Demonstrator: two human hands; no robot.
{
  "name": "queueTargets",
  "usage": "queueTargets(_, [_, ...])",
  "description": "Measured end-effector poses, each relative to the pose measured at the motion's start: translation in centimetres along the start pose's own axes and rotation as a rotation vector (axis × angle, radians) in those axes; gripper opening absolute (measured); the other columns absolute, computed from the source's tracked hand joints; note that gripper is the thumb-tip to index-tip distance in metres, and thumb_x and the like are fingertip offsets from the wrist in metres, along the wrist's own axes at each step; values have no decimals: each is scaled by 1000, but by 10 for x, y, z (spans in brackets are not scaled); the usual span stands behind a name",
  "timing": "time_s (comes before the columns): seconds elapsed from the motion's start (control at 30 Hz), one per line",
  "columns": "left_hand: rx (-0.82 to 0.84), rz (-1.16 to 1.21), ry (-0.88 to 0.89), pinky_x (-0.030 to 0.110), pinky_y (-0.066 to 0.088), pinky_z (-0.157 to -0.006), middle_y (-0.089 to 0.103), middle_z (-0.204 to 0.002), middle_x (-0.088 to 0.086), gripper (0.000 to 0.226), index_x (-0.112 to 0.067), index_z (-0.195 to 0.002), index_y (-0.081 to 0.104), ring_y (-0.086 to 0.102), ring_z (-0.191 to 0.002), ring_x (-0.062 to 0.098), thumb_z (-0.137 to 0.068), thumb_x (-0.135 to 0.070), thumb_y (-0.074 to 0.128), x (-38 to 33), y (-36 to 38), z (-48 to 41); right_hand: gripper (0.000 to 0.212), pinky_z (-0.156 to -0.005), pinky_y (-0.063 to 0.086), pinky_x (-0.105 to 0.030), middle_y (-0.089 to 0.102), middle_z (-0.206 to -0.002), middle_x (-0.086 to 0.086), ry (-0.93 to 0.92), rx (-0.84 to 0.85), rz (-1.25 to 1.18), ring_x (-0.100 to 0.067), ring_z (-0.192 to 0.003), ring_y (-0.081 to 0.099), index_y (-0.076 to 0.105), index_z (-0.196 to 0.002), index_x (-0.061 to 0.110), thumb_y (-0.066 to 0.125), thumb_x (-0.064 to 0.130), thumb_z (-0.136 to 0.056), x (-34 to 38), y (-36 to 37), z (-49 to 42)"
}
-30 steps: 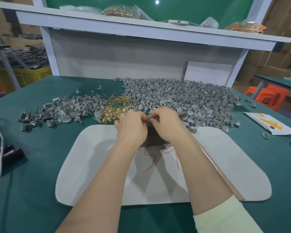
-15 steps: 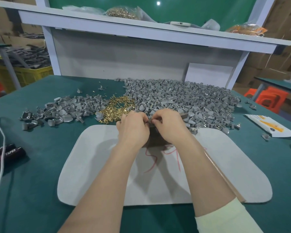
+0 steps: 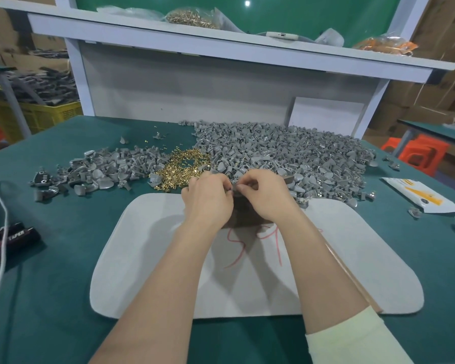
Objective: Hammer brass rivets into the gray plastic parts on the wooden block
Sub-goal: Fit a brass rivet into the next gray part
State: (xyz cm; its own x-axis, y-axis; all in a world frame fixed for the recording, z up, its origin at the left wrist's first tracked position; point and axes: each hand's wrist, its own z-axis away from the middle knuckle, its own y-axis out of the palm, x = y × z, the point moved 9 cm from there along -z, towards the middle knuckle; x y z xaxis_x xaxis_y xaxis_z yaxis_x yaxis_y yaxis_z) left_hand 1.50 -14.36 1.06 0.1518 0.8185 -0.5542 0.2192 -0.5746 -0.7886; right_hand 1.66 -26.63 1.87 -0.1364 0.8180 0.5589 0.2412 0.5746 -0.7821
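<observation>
Both hands work at the far edge of the gray mat [image 3: 147, 258], over the wooden block [image 3: 243, 219], which lies on the mat and is largely covered by your hands. Your left hand [image 3: 208, 198] has its fingers curled, the grip closed on a small gray plastic part [image 3: 233, 189] at the fingertips. Your right hand [image 3: 265, 198] pinches the same part from the right. Whether a rivet is already in place cannot be told; it is too small to see.

The step in hand appears to be seating a rivet before striking.

1. Take rivets from the brass rivets [image 3: 187, 166] heaped on the tabletop [image 3: 63, 271] just beyond your left hand.
2. Enter the shank straight into the hole. A tilted rivet will likely bend under the blow.
3. Set the part flat on the block, not on the mat, which would probably cushion the strike.
4. Check that no loose piece from the heap of gray parts [image 3: 286, 153], which reaches the block's far right side, lies under the work.
5. The wooden handle [image 3: 351, 274] beside your right forearm is apparently the hammer's; its head is hidden. Move your fingertips clear of the rivet head before striking.
</observation>
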Motion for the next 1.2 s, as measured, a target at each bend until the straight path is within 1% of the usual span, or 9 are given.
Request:
queueTargets(0.2, [5,3,-5,37,37,-92,62,-116,0,14,-27,-103,67,50,-115,27,-93,-28,57,0,0,0,11,-73,41,-22,66,-83,3,-6,-1,-25,-15,-81,59,66,-82,24,61,17,-90,0,-2,1])
queueTargets(0.3, [14,10,-2,36,37,-92,62,-116,1,15,-28,-103,67,48,-115,28,-93,-28,56,0,1,0,11,-69,35,-21,62,-83,2,-13,-14,21,-14,-80,54,69,-88,20,58,17,-91,2,-2,1])
queueTargets(0.37, [22,17,-1,36,36,-92,62,-117,1,17,-27,-105,67,48,-116,28,-93,-27,55,0,2,0,12,-71,35,-22,56,-88,2,-44,-18,106,-14,-82,50,67,-91,18,56,16,-92,7,-2,1])
queueTargets(0.47, [23,21,0,36,38,-91,62,-116,2,19,-27,-106,68,49,-115,29,-93,-24,54,0,1,-1,11,-82,40,-31,54,-100,-4,-106,-9,225,-22,-94,51,63,-94,13,52,15,-93,18,0,2])
queueTargets(0.63, [12,18,17,37,41,-91,64,-118,3,24,-24,-110,68,51,-116,29,-92,-20,53,-1,0,-1,11,-72,34,-27,52,-99,-3,-143,-36,377,-24,-95,53,52,-85,20,52,11,-92,28,3,1])
queueTargets(0.77, [14,40,8,37,41,-90,65,-115,3,20,-24,-106,69,51,-114,29,-93,-23,53,1,2,-1,9,-76,38,-31,55,-102,-4,-124,-61,308,-24,-96,53,61,-93,14,52,14,-92,23,4,3])
queueTargets(0.93, [11,73,-10,38,42,-93,65,-113,2,15,-24,-102,69,52,-114,27,-93,-26,57,3,2,-1,11,-80,40,-30,56,-101,-4,-42,-66,180,-23,-97,53,65,-95,16,55,19,-93,12,3,4])
queueTargets(1.07, [10,68,-11,40,44,-94,66,-112,0,13,-25,-99,69,53,-113,26,-92,-26,59,4,2,-1,14,-75,43,-28,66,-96,-2,24,-51,82,-22,-93,59,69,-94,18,56,21,-92,4,0,7])
queueTargets(1.2, [0,61,-3,39,44,-93,66,-110,0,12,-25,-97,69,54,-111,27,-91,-26,59,1,0,-1,21,-89,46,-30,70,-102,-2,32,-37,-7,-20,-98,61,72,-99,17,51,13,-94,-2,-6,4])
